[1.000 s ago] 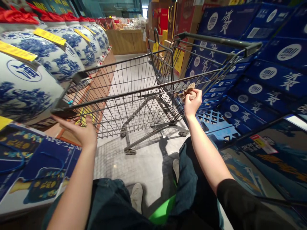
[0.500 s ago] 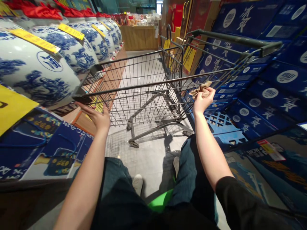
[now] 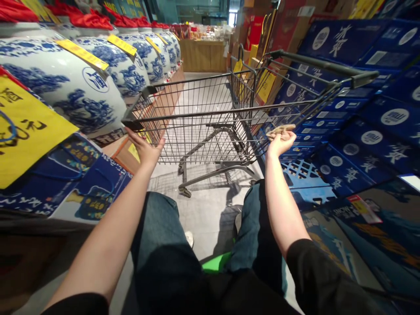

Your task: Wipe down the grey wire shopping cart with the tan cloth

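A grey wire shopping cart [image 3: 197, 115] stands sideways in front of me. My left hand [image 3: 146, 148] holds its left front corner, fingers under the dark corner piece and thumb apart against the wire side. In my right hand [image 3: 280, 145] is a crumpled tan cloth [image 3: 281, 131], gripped against the wires below the top rail near the handle end. The cart's handle [image 3: 364, 78] is at the upper right, untouched.
Large blue-and-white jars [image 3: 95, 105] with red cloth tops line the left side, with gift boxes [image 3: 88, 175] and a yellow sign [image 3: 33, 131] nearer. Stacked blue cartons [image 3: 370, 135] and a blue plastic crate [image 3: 302, 175] flank the right. A green seat [image 3: 216, 262] shows between my legs.
The view has shifted, so the cart's left corner and my left hand appear further right. My right hand and the cloth have moved slightly down, and the cloth looks flatter.
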`<state>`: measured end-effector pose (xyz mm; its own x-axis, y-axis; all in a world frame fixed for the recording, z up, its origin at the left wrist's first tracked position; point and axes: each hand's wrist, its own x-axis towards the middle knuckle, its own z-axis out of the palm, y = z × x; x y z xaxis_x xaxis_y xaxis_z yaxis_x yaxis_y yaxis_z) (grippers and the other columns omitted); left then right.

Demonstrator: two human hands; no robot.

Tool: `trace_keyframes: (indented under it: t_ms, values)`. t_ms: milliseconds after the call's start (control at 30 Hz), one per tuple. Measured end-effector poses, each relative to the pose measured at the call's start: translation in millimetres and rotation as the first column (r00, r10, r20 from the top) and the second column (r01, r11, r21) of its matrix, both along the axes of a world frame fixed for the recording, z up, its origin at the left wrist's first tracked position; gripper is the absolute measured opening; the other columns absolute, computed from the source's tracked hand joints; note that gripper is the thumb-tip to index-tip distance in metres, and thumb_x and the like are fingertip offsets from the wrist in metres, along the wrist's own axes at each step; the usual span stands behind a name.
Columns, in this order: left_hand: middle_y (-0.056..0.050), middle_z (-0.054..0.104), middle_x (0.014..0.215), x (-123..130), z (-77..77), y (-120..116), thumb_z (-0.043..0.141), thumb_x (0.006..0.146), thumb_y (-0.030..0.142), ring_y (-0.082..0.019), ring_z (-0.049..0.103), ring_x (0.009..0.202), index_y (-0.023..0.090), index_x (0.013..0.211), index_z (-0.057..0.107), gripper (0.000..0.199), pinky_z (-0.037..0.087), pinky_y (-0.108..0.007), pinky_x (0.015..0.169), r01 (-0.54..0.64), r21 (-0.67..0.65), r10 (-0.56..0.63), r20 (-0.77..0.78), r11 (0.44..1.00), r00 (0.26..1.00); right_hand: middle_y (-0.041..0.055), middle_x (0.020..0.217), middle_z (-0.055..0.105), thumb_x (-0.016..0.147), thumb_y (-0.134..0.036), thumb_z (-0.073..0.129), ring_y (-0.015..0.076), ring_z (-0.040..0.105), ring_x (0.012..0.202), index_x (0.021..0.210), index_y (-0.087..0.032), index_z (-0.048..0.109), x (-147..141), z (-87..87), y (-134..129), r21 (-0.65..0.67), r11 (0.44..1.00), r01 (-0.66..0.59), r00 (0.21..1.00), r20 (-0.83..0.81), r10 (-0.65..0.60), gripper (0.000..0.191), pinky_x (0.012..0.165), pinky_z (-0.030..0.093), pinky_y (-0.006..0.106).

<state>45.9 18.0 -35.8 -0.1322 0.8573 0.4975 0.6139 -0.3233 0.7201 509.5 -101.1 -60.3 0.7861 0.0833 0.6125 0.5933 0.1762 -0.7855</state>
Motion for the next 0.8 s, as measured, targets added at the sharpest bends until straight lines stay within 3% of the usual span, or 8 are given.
trace_keyframes:
  t_ms: [100,233,300,400,500,600,700,800]
  values:
    - [-0.033,-0.013,0.174,6,0.5,-2,0.079,0.08,0.031,-0.035,0.003,0.167,0.0,0.166,-0.002,0.123,0.013,-0.049,0.135,-0.001,0.0,0.001,0.022,1.0,1.0,0.0034,0.098,0.056,0.075,-0.015,0.054,0.0214,0.059,0.094,0.098,-0.023,0.05,-23,-3.2,6,-0.019,0.999,0.047,0.997,-0.059,-0.048,0.025,0.101,0.053,0.046]
    - [-0.031,-0.008,0.176,22,-3.0,-17,0.072,0.083,0.027,-0.034,-0.007,0.166,0.001,0.166,0.002,0.112,0.003,-0.053,0.135,-0.036,-0.015,0.036,0.022,0.999,0.999,0.0051,0.101,0.059,0.074,-0.019,0.06,0.0212,0.058,0.1,0.096,-0.023,0.054,-69,-6.8,9,-0.225,0.955,-0.191,0.959,0.166,0.231,0.023,0.102,0.051,0.041]
    - [-0.031,-0.004,0.176,36,-1.0,-32,0.068,0.084,0.027,-0.035,-0.008,0.166,0.0,0.166,0.008,0.105,0.002,-0.053,0.135,-0.034,0.006,0.034,-0.029,0.999,0.999,0.0055,0.102,0.059,0.074,-0.02,0.059,0.0212,0.057,0.102,0.097,-0.023,0.056,-64,-5.8,6,-0.225,0.951,-0.21,0.95,0.182,0.253,0.023,0.1,0.051,0.039]
    - [-0.027,0.009,0.176,61,17.3,-49,0.069,0.084,0.027,-0.035,-0.01,0.166,0.005,0.163,0.029,0.091,-0.001,-0.055,0.135,0.12,0.127,-0.093,-0.202,0.985,0.975,0.005,0.104,0.057,0.076,-0.02,0.055,0.0206,0.057,0.102,0.101,-0.022,0.053,-28,-2.8,0,-0.084,0.995,-0.059,0.997,0.04,0.063,0.025,0.101,0.05,0.04]
    - [-0.015,0.031,0.173,90,51.6,-45,0.069,0.086,0.029,-0.035,0.002,0.167,0.02,0.157,0.045,0.076,-0.001,-0.059,0.135,0.296,0.206,-0.224,-0.312,0.933,0.924,0.0037,0.104,0.056,0.077,-0.019,0.053,0.019,0.058,0.096,0.103,-0.023,0.05,-10,-3.8,-3,-0.031,0.999,0.032,0.994,-0.103,-0.035,0.027,0.099,0.051,0.042]
    - [-0.014,0.054,0.156,118,79.0,-25,0.064,0.092,0.038,-0.037,0.024,0.161,0.021,0.147,0.058,0.057,0.006,-0.059,0.135,0.435,0.18,-0.338,-0.402,0.882,0.851,0.006,0.107,0.058,0.074,-0.019,0.058,0.0204,0.058,0.099,0.104,-0.023,0.053,-36,-10.1,0,-0.154,0.982,-0.107,0.993,0.039,0.114,0.03,0.101,0.052,0.042]
    - [-0.017,0.067,0.136,138,83.3,-6,0.051,0.1,0.045,-0.04,0.043,0.147,0.015,0.132,0.066,0.046,0.018,-0.061,0.13,0.475,0.154,-0.37,-0.439,0.867,0.819,0.0081,0.109,0.059,0.075,-0.02,0.064,0.0225,0.058,0.104,0.108,-0.023,0.056,-67,-15.3,4,-0.284,0.933,-0.222,0.944,0.179,0.279,0.034,0.102,0.052,0.042]
    - [-0.018,0.068,0.13,146,74.6,-2,0.047,0.103,0.048,-0.04,0.047,0.142,0.014,0.126,0.067,0.046,0.023,-0.059,0.127,0.426,0.191,-0.321,-0.416,0.884,0.851,0.0079,0.109,0.059,0.077,-0.019,0.062,0.0224,0.059,0.105,0.108,-0.022,0.056,-59,-13.0,5,-0.222,0.95,-0.221,0.943,0.2,0.266,0.033,0.104,0.052,0.043]
